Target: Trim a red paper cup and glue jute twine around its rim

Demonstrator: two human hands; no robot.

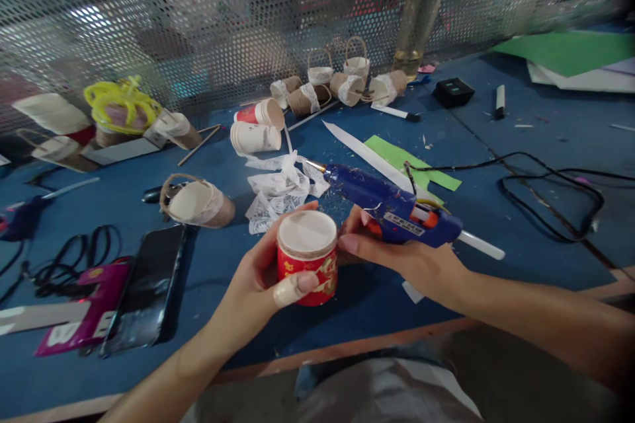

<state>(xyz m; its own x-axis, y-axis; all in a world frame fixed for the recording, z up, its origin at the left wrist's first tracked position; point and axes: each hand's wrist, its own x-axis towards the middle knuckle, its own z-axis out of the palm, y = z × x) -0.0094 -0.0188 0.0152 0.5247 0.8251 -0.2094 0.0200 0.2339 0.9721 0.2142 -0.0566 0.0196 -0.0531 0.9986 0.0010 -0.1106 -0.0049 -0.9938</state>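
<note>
My left hand (pixel 262 277) is wrapped around a red paper cup (pixel 307 284) with gold print, held with its white base up. A tape-like wrap covers that thumb. Thin brown twine (pixel 313 255) circles the cup just under the base edge. Thumb and fingers of my right hand (pixel 377 244) are closed together at the cup's right side, where the twine runs to them; the pinched bit is mostly hidden. Just beyond the right hand, a blue glue gun (pixel 367 192) points left, a white glue stick out its back. White lace ribbon (pixel 278 188) lies crumpled behind the cup.
A small twine-wrapped basket (pixel 201 205) stands left, near a phone (pixel 149 284). Several similar baskets (pixel 347 87) and stacked paper cups (pixel 255 137) sit by the perforated metal screen (pixel 223 26). A tall bottle (pixel 421 13) stands behind. The gun's black cord (pixel 520 155) loops right.
</note>
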